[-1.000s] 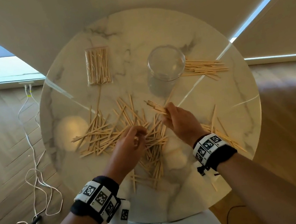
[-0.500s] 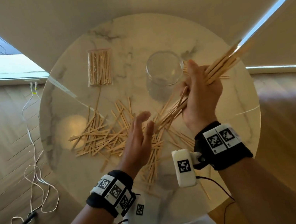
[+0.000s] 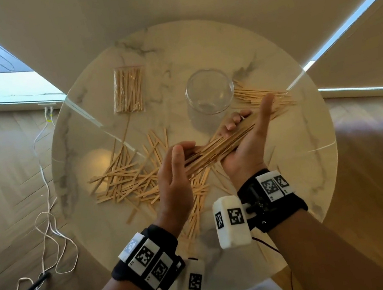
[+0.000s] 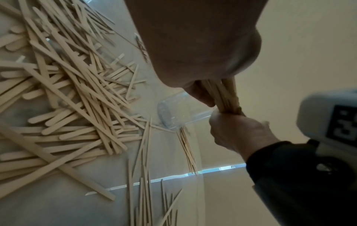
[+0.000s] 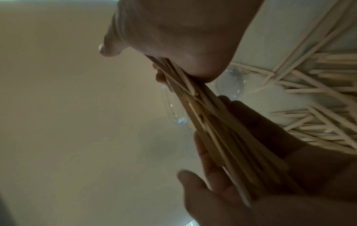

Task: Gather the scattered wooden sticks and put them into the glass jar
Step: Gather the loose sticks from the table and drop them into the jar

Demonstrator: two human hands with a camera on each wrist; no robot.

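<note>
My right hand is palm up just in front of the glass jar, with its fingers curled round a bundle of wooden sticks. The left hand is flat with straight fingers, and its palm presses the bundle's near ends. The right wrist view shows those ends of the bundle against the left hand. The jar stands upright and looks empty. A large pile of scattered sticks lies left of and under my hands, seen also as scattered sticks.
A clear bag of sticks lies at the back left of the round marble table. More thin sticks lie right of the jar. White cables run over the wooden floor at the left.
The right hand has turned palm up and lowered the bundle from beside the jar. The left hand has left the pile and come against the bundle's near ends.
</note>
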